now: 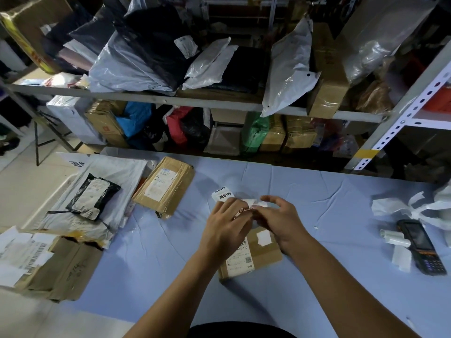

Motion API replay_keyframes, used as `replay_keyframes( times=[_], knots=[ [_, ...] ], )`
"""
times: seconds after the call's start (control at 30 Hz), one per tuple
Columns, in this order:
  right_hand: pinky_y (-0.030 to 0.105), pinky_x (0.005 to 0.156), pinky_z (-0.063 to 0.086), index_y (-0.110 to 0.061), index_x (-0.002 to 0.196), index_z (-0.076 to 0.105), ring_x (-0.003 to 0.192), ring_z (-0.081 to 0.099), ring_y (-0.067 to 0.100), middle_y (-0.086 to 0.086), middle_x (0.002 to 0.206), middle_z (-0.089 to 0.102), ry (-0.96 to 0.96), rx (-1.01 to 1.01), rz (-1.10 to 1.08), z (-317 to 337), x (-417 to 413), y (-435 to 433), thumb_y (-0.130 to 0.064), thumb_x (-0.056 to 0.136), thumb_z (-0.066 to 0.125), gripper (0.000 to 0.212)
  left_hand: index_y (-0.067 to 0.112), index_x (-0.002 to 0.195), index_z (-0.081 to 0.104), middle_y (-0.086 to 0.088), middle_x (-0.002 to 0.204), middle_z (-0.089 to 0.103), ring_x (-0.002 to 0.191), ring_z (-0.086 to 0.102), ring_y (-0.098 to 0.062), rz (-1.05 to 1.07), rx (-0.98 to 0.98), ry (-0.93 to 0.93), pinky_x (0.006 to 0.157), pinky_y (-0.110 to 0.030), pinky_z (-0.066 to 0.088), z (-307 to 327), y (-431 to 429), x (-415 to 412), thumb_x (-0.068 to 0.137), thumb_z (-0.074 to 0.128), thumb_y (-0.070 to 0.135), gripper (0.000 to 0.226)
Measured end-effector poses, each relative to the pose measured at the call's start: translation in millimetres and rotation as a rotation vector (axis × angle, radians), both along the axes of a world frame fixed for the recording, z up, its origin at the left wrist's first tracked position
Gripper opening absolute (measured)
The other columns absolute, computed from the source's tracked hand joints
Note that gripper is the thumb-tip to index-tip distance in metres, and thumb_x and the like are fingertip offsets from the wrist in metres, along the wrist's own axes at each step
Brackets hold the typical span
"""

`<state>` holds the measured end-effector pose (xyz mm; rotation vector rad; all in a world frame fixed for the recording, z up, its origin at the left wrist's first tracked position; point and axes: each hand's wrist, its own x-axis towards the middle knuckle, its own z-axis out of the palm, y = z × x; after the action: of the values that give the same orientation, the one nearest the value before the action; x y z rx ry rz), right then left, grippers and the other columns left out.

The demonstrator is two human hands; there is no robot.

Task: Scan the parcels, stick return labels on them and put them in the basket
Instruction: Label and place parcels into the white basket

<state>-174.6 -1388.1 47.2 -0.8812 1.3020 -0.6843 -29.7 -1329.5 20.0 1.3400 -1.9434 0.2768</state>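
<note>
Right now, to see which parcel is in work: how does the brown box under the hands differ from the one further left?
The near box lies partly under the left hand and right hand, which hold a return label strip over it; the far box lies untouched. The near box sits close to the person, the far box by the far edge of the table. Both are brown cardboard, shipping label up.

"退回件" printed twice in black on the white return label strip [223, 194], "02-170" and "01件" on the shipping label [240, 261] of the small cardboard parcel [266, 253] at six o'clock of the strip, blue "退" on a white sheet [73, 163] at ten o'clock, other labels too blurred to read
</note>
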Motion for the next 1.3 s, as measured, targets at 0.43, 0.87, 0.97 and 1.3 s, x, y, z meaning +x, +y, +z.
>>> replay_keyframes(
  times=[0.43,0.87,0.97,1.3],
  knots=[
    [0.031,0.062,0.053,-0.023,0.099,0.064,0.076,0.07,0.014,0.002,0.083,0.075,0.32,-0.118,0.119,-50.1,-49.5,27.9,-0.014,0.084,0.078,0.023,0.007,0.093,0.071,-0.009,0.069,0.07,0.061,0.068,-0.015,0.231,0.93,1.255,0.062,-0.026,0.051,-37.0,16.1,-27.4,0.076,0.076,-0.005,0.021],
    [0.021,0.066,0.055,-0.03,0.09,0.06,0.073,0.065,0.006,-0.006,0.077,0.068,0.63,-0.239,0.328,-100.3,-58.6,30.0,-0.015,0.085,0.075,0.021,0.019,0.081,0.065,0.008,0.065,0.059,0.055,0.053,-0.001,0.38,0.955,0.955,0.056,-0.017,0.044,-83.7,16.0,-69.3,0.073,0.081,0.004,0.023],
    [0.026,0.067,0.057,-0.026,0.089,0.058,0.071,0.063,0.006,-0.008,0.077,0.064,0.775,-0.31,0.473,-107.3,-55.5,31.7,-0.016,0.091,0.064,0.012,0.024,0.079,0.064,0.009,0.064,0.061,0.059,0.056,-0.004,0.381,0.929,0.771,0.055,-0.017,0.044,-89.2,17.9,-74.3,0.079,0.078,0.015,0.017],
    [0.027,0.075,0.054,-0.025,0.094,0.067,0.082,0.059,0.013,-0.008,0.107,0.044,0.925,-0.35,0.5,-116.9,-62.9,32.7,-0.033,0.092,0.067,0.008,0.027,0.105,0.074,0.001,0.103,0.055,0.084,0.061,-0.019,0.312,0.845,0.193,0.058,-0.026,0.036,-92.1,26.0,-63.1,0.088,0.068,0.031,0.018]
  ],
)
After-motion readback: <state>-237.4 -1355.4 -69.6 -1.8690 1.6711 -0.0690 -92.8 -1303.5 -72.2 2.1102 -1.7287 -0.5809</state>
